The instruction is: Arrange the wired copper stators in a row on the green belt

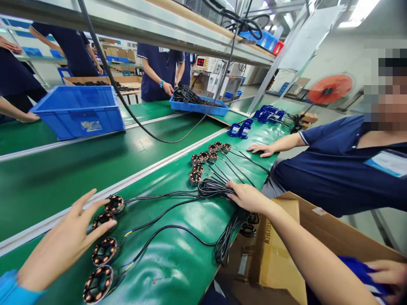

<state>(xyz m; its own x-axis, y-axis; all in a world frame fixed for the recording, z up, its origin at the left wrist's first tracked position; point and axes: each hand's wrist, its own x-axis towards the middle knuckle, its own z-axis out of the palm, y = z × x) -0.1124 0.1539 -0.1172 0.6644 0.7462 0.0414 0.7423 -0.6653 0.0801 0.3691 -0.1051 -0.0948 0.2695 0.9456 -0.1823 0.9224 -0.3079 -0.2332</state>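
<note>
Several round copper-wound stator coils [104, 250] with black cables lie in a row on the green mat at the near left. My left hand [63, 243] hovers over them with fingers spread, its fingertips touching the second coil [102, 219]. My right hand [246, 197] reaches in from the lower right and rests on the gathered bundle of black cables [211, 188], fingers curled over it. A second group of smaller coils [203, 163] sits farther along the mat, its cables running to the same bundle.
A co-worker in a navy shirt sits at the right, one hand [262, 149] flat on the mat. An open cardboard box [282, 254] stands below the table edge. A blue bin [78, 111] and blue tray [199, 106] sit on the far belt, other workers behind.
</note>
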